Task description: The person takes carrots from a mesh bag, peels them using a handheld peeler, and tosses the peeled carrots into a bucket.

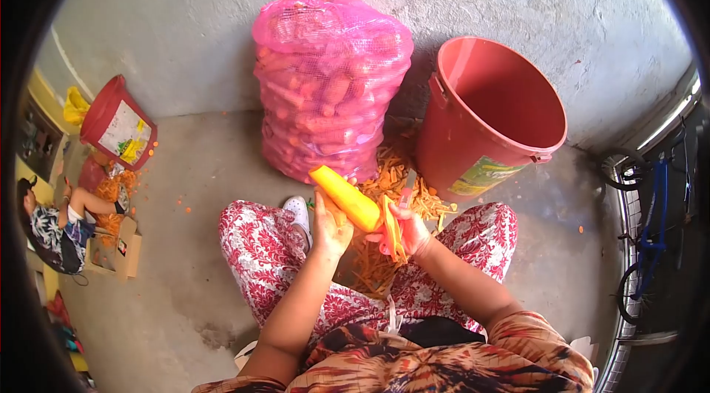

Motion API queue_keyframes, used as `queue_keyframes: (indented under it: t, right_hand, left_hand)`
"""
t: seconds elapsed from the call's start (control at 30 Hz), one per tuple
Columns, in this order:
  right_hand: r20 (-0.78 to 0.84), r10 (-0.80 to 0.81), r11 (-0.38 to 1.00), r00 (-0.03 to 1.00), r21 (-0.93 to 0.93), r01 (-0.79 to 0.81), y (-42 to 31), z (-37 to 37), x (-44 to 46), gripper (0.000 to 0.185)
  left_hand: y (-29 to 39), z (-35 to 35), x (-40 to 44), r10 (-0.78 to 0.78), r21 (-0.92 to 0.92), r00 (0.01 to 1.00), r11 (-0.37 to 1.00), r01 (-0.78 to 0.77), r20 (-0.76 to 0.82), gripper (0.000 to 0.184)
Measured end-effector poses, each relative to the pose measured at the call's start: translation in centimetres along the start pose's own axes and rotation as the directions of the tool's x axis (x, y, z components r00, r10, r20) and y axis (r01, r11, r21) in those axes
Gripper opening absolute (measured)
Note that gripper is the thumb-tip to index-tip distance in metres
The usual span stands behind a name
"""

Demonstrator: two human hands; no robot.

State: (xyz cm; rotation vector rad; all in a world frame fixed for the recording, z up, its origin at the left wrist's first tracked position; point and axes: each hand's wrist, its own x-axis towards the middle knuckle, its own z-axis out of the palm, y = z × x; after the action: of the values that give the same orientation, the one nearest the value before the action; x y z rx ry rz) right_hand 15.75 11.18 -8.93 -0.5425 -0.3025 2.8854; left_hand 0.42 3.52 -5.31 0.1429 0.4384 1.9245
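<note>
My left hand (331,224) is closed around a large, bright yellow-orange carrot (346,198), its skin off along the side that shows. The carrot slants down to the right, its lower end close to my right hand (405,232). That hand grips what looks like a peeler (408,187), largely hidden by fingers and peel. Long orange peel strips (395,234) hang over the right fingers. Beneath both hands, a heap of carrot peels (370,263) covers the floor between my legs.
A pink mesh sack (325,90) full of carrots stands ahead by the wall. Right of it is a large red bucket (510,119). At far left, another person (55,223) sits near a second red bucket (118,123) and a cardboard box (126,249). A blue bicycle (651,238) is at right.
</note>
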Motion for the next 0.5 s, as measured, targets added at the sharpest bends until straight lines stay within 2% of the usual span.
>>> queue_keyframes:
  t: [0.03, 0.07, 0.13, 0.17, 0.27, 0.3, 0.33, 0.43, 0.5]
  right_hand:
    - [0.009, -0.012, 0.999, 1.000, 0.040, 0.011, -0.4, 0.4, -0.3, 0.051]
    - [0.002, -0.008, 0.999, 1.000, 0.043, 0.008, -0.9, 0.5, -0.3, 0.051]
    - [0.029, -0.109, 0.993, 0.994, 0.047, 0.107, -2.1, 0.4, -0.3, 0.050]
    - [0.015, -0.149, 0.988, 0.989, 0.047, 0.148, -2.7, 0.2, -0.4, 0.048]
    - [-0.034, -0.264, 0.962, 0.964, 0.055, 0.266, -4.1, -0.7, -0.6, 0.041]
    - [-0.167, -0.323, 0.940, 0.932, 0.059, 0.336, -4.2, 0.3, -0.5, 0.038]
    - [-0.124, -0.322, 0.943, 0.939, 0.045, 0.329, -4.3, -0.1, -0.6, 0.041]
    - [0.015, -0.293, 0.956, 0.956, -0.003, 0.293, -5.1, -2.0, -0.3, 0.052]
    - [-0.044, -0.278, 0.961, 0.960, -0.031, 0.276, -4.6, -1.3, -0.6, 0.042]
  left_hand:
    - [0.0, -0.6, 0.5, -0.002, 0.077, 1.000, 0.997, 0.004, -0.019, 0.051]
    - [0.6, -0.8, 0.3, -0.107, 0.042, 0.994, 0.993, 0.109, -0.027, 0.052]
    - [2.0, -0.3, -0.5, -0.313, -0.028, 0.949, 0.950, 0.312, -0.030, 0.055]
    - [2.5, -1.5, -0.6, -0.401, 0.108, 0.910, 0.914, 0.390, 0.109, 0.063]
    - [2.6, -0.2, -1.1, -0.680, 0.104, 0.691, 0.727, 0.678, 0.247, 0.069]
    - [2.2, -0.2, -1.2, -0.717, 0.231, 0.662, 0.697, 0.679, 0.218, 0.071]
    - [2.1, 1.4, -1.5, -0.749, 0.309, 0.628, 0.660, 0.685, 0.208, 0.066]
    - [0.7, -2.0, -1.3, -0.771, 0.485, 0.624, 0.597, 0.640, 0.125, 0.055]
    - [0.4, -3.3, -1.1, -0.780, 0.613, 0.625, 0.504, 0.609, 0.020, 0.050]
